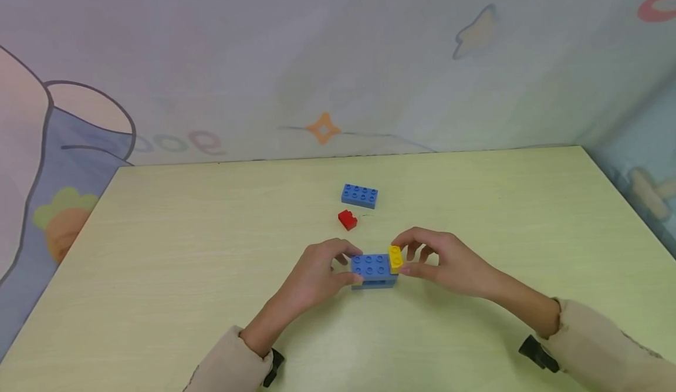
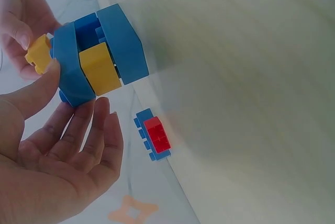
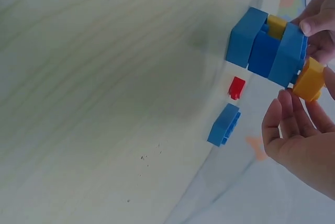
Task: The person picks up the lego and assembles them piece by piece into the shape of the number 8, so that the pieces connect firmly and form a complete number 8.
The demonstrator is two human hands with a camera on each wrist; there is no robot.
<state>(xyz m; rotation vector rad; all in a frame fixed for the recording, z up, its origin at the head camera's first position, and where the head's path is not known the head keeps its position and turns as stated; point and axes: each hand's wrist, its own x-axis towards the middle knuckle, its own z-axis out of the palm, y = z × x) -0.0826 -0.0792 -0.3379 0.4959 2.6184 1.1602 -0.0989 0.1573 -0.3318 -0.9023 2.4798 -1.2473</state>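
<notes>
A red brick (image 1: 347, 219) and a loose blue brick (image 1: 360, 195) are seen on the bench (image 1: 158, 251) at 12 o'clock of the blue stack (image 1: 373, 270). The stack is steadied by the left hand (image 1: 317, 274); a yellow brick (image 1: 395, 258) is pinched in the right hand (image 1: 449, 263) grip. The stack's underside is hidden.

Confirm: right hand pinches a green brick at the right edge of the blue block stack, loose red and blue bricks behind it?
Not quite. The brick pinched by the right hand is yellow, not green, as the head view shows. It is at the right edge of the blue block stack, with the red brick and blue brick behind.
</notes>
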